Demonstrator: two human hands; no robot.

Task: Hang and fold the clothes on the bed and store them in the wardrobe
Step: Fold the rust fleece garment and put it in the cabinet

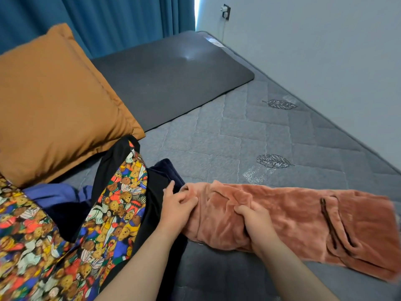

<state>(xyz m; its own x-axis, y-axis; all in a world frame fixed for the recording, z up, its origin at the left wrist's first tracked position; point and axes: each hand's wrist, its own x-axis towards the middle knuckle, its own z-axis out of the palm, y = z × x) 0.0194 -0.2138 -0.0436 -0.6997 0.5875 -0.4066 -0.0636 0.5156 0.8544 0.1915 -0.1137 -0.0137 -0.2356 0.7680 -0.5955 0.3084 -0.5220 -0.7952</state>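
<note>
- A long pink fleece garment (pixel 293 218) lay folded into a strip across the grey quilted bed (pixel 249 137), running from the lower middle of the frame to the lower right edge.
- The left hand (pixel 176 210) pinched the left end of the pink fleece garment, fingers curled over a bunched fold.
- The right hand (pixel 255 224) gripped the garment a little further right, fingers curled down into the fabric.
- Just left of the hands, a bear-print garment (pixel 54 246) with black lining spread over the lower left of the frame.
- Dark navy cloth (pixel 165 170) showed just above the left hand; blue cloth (pixel 54 192) lay under the bear print at left.
- An orange pillow (pixel 54 101) filled the upper left.
- A dark mat (pixel 169 83) lay on the bed at upper centre.
- Blue curtains (pixel 119 18) hung along the top.
- A wall socket (pixel 225 11) sat at the upper right.
</note>
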